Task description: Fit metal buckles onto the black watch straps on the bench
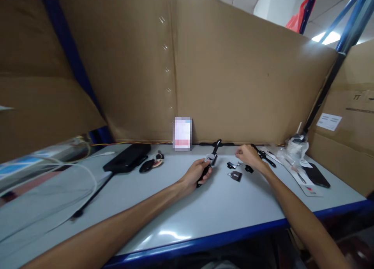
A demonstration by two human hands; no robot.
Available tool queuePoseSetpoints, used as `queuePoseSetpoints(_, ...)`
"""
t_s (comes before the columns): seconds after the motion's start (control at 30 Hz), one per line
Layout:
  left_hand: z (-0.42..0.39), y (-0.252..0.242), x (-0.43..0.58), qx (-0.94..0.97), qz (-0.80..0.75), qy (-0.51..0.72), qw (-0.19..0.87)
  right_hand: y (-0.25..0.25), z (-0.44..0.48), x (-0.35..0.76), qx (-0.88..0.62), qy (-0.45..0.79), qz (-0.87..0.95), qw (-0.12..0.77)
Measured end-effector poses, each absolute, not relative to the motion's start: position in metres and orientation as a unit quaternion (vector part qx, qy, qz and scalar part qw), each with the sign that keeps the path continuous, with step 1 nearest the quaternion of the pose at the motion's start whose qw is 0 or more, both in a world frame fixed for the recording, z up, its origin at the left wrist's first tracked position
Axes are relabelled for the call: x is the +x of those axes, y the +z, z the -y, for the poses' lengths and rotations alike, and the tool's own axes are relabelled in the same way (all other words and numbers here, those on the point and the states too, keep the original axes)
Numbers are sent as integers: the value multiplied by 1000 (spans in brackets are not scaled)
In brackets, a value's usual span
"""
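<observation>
My left hand [199,172] is closed around one handle of a black spokeshave [217,146], held at a slant above the table. The thumb lies against a silvery slotted blade [209,157] on the tool's middle. Over the small loose parts is my right hand [248,156], its fingers curled together; whether anything is between them I cannot make out. Below it lie a dark metal plate with a keyhole-shaped slot [236,176], a small black-and-silver piece [231,165] and a black knob-like part [249,169]. A second black spokeshave-like tool [267,159] rests just right of this hand.
A propped-up screen [182,133], blurred out, leans on the cardboard wall. Leftward are a black box-shaped device [127,158], keys with a black fob [147,166] and white cables [93,179]. Plastic packaging [282,158] and a black phone [317,175] lie on the right.
</observation>
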State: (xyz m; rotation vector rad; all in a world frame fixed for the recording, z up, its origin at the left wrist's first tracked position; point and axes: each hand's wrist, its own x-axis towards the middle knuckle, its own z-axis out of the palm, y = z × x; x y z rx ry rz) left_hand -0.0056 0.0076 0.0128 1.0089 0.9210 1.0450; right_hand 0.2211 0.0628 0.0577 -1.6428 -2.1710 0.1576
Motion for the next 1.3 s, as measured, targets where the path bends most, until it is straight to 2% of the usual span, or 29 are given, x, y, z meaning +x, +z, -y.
queuePoseSetpoints(0.13,-7,13,-8,444,-390,455,666,53,-55,214,-594,8,800,84)
queuePoseSetpoints(0.37,-3,18,-5,453,-383,438,676,43,-60,202,-601,69,796,40)
queuePoseSetpoints(0.87,5,22,-3,485,-392,427,655,39,-63,201,-618,108,773,92)
queuePoseSetpoints(1.13,4,20,-3,478,-409,424,652,35,-64,195,-621,102,774,76)
queuePoseSetpoints(1.23,3,19,-2,482,-407,424,650,42,-64,198,-605,106,776,143)
queuePoseSetpoints(1.3,4,18,-1,486,-410,423,646,49,-61,198,-573,173,768,226)
